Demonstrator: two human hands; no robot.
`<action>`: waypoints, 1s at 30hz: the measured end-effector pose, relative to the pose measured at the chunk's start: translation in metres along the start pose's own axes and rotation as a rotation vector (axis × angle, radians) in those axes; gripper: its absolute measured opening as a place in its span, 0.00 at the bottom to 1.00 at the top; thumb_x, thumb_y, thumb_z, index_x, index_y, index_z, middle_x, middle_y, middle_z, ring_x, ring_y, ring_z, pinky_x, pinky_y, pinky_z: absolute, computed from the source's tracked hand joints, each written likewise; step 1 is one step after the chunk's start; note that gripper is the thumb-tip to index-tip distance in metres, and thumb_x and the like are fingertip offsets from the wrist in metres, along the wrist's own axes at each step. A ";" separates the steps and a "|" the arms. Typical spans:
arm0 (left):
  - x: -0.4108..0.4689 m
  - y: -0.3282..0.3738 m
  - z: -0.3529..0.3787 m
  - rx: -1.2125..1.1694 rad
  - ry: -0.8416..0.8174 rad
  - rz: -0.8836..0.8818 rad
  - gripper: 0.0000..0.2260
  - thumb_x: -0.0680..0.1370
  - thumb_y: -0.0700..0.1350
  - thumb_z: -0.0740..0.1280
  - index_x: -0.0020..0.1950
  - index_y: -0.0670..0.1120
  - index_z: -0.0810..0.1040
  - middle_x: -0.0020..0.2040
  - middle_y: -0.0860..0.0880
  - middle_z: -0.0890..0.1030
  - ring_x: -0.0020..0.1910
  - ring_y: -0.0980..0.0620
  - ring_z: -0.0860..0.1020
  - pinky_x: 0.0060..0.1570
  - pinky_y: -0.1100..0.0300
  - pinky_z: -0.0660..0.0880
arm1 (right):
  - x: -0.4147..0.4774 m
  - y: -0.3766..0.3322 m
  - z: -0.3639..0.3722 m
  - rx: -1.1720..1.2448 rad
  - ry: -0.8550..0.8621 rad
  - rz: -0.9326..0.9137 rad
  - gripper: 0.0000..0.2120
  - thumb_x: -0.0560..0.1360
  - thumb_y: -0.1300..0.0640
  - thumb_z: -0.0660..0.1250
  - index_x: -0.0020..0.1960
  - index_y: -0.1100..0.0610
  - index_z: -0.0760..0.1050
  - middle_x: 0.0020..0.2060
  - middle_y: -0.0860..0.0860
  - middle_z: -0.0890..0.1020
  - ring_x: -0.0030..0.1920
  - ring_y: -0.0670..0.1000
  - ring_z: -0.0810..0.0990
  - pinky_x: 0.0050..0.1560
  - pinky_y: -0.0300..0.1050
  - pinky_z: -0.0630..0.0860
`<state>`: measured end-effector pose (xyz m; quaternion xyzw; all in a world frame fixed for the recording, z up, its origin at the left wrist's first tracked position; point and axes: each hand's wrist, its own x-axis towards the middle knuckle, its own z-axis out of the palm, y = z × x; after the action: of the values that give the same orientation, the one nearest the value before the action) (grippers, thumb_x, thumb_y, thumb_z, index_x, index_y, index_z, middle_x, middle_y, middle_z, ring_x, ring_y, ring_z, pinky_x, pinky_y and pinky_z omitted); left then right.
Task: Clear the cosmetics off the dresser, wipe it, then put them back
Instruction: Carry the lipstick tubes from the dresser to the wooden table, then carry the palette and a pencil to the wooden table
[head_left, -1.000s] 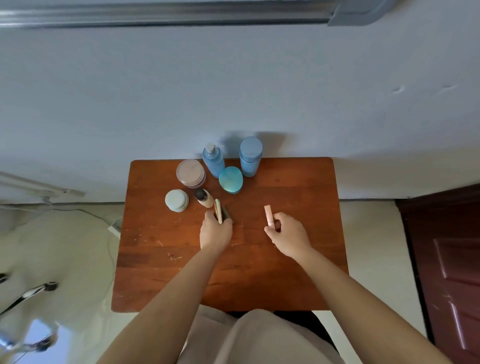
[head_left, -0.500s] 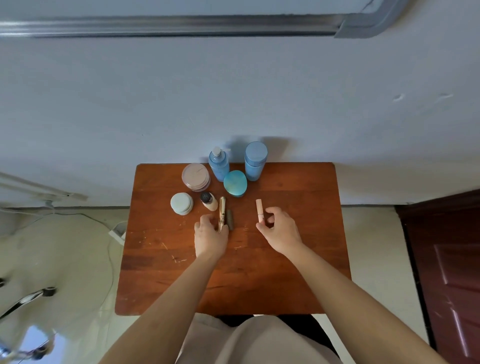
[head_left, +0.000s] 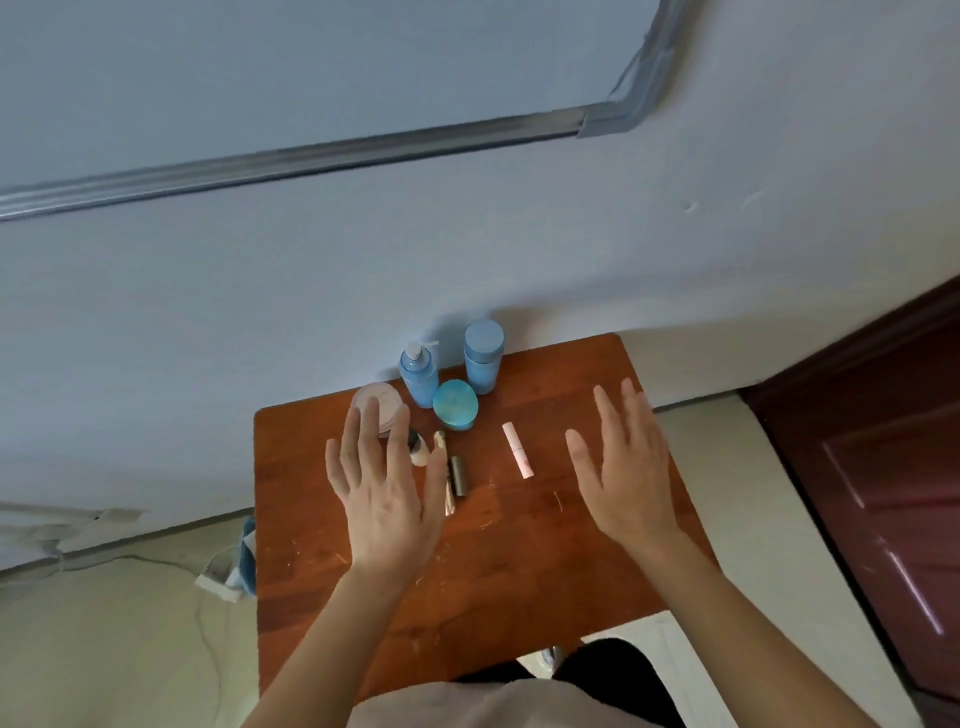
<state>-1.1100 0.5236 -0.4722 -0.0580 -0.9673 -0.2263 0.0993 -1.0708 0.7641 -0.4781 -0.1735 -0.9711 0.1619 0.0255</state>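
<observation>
Fingers (head_left: 363, 431) of the left hand (head_left: 382, 499) are straight and spread, holding nothing; the hand sits palm down at the centre-left of the frame. Their tips overlap a pink-lidded jar (head_left: 383, 401), and the thumb crosses a slim gold stick (head_left: 441, 441). The right hand (head_left: 623, 467), centre-right, is splayed the same way and holds nothing. Whether either palm touches the wood cannot be told.

Between the hands lie the small cosmetics: a bottle with a dark cap (head_left: 417, 449) just beside the left fingers, a short dark tube (head_left: 459, 475) next to the gold stick, and a pale pink tube (head_left: 517, 449) lying alone, apart from both hands.

Above them stand a teal round jar (head_left: 455, 404), a blue pump bottle (head_left: 418, 371) and a blue capped bottle (head_left: 483, 356), at the wall edge of the wooden dresser (head_left: 519, 571).

A blue-and-white cloth (head_left: 244, 561) hangs at the dresser's left edge; a dark red door (head_left: 883, 493) fills the right of the frame.
</observation>
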 end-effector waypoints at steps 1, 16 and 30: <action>0.005 -0.002 0.000 0.005 -0.023 0.023 0.23 0.81 0.57 0.57 0.75 0.51 0.63 0.79 0.46 0.57 0.79 0.46 0.50 0.76 0.41 0.47 | -0.005 -0.001 -0.003 -0.039 0.031 0.002 0.31 0.81 0.36 0.48 0.80 0.48 0.52 0.80 0.53 0.50 0.80 0.55 0.46 0.77 0.55 0.48; -0.003 0.211 -0.035 -0.313 -0.089 0.903 0.25 0.83 0.55 0.54 0.77 0.44 0.61 0.80 0.40 0.53 0.79 0.41 0.50 0.73 0.35 0.52 | -0.192 0.097 -0.151 -0.153 0.675 0.461 0.30 0.81 0.42 0.54 0.79 0.55 0.57 0.79 0.60 0.51 0.79 0.60 0.47 0.77 0.61 0.47; -0.403 0.423 -0.123 -0.721 -0.117 1.573 0.24 0.82 0.51 0.60 0.75 0.41 0.67 0.77 0.36 0.60 0.76 0.38 0.59 0.70 0.37 0.60 | -0.632 0.176 -0.236 -0.372 1.087 0.929 0.31 0.80 0.45 0.59 0.78 0.59 0.60 0.78 0.63 0.54 0.79 0.63 0.52 0.74 0.66 0.55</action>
<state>-0.6304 0.8183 -0.2718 -0.7494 -0.5193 -0.3814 0.1527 -0.3954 0.7744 -0.3075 -0.6241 -0.6592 -0.1202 0.4019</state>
